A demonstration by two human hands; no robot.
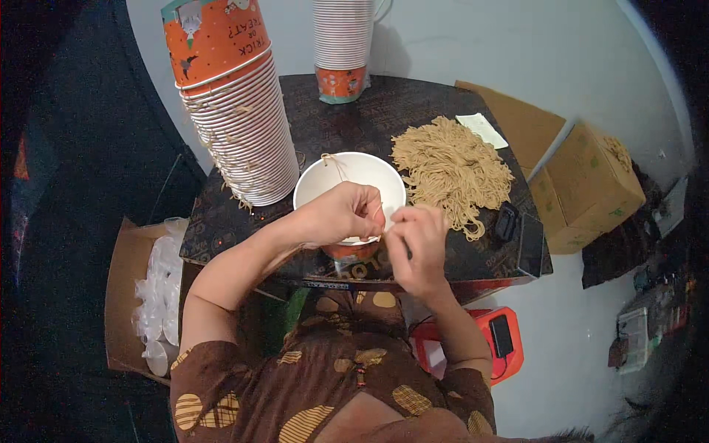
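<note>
A paper bucket (310, 188), white inside and orange outside, stands near the table's front edge. A tan cord (329, 157) is fastened at its far rim and runs down across the inside. At the near right rim my left hand (353, 213) is closed, thumb and fingertips pinching the thin cord. Right beside it, my right hand (418, 240) has its fingers curled and its fingertips close together at the same rim. What lies between those right fingertips is too small to make out. The hands hide part of the near rim.
A tall stack of nested orange buckets (236, 125) rises at the left, another stack (341, 44) at the back. Right of the bucket lies a heap of tan cords (450, 170), with a black object (506, 221) beside it. Cardboard boxes (591, 188) and a red stool (509, 332) stand off the table.
</note>
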